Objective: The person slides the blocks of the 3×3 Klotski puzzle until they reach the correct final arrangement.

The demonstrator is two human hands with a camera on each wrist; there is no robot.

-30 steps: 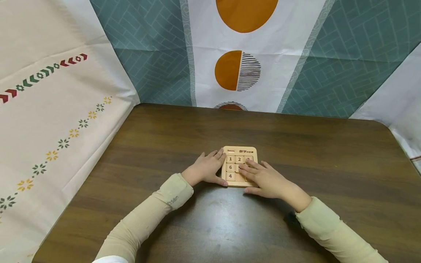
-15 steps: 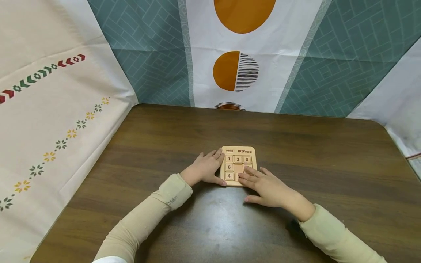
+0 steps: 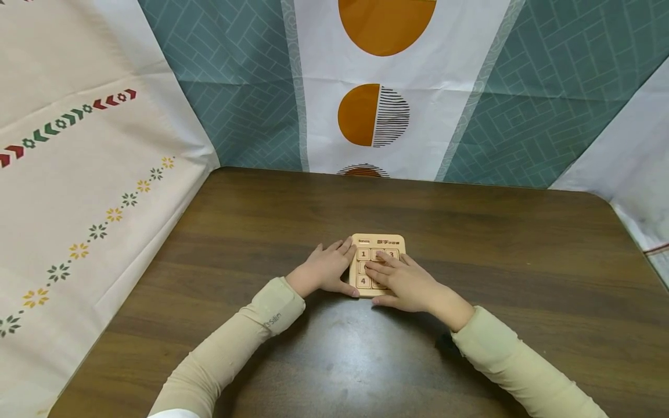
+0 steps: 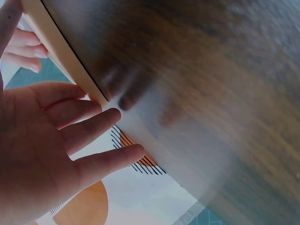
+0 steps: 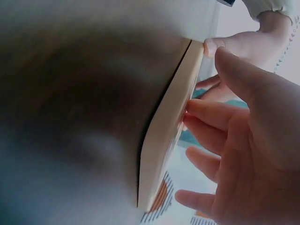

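Observation:
A pale wooden number slide puzzle [image 3: 373,241] lies flat on the table in the head view. My left hand [image 3: 329,269] rests along its left side, fingers extended at the upper edge, thumb at the near left corner. Over the tiles lies my right hand [image 3: 406,284], its straight fingers touching them and its thumb near the front edge. Tiles 1 [image 3: 363,254], 3 [image 3: 391,254] and 4 [image 3: 363,281] show; the right fingers hide much of the middle and right. In the right wrist view, two fingertips meet the top of the puzzle [image 5: 164,131].
The brown wooden table [image 3: 272,209] extends around the puzzle. Behind it hangs a teal and white cloth [image 3: 251,116] with orange circles. A cream patterned cloth [image 3: 68,191] borders the left side.
My right hand first slid toward me, uncovering tile 3 and a gap in the middle. It has since shifted left and away, its fingers now over tiles 2 and 6. The left hand stays put.

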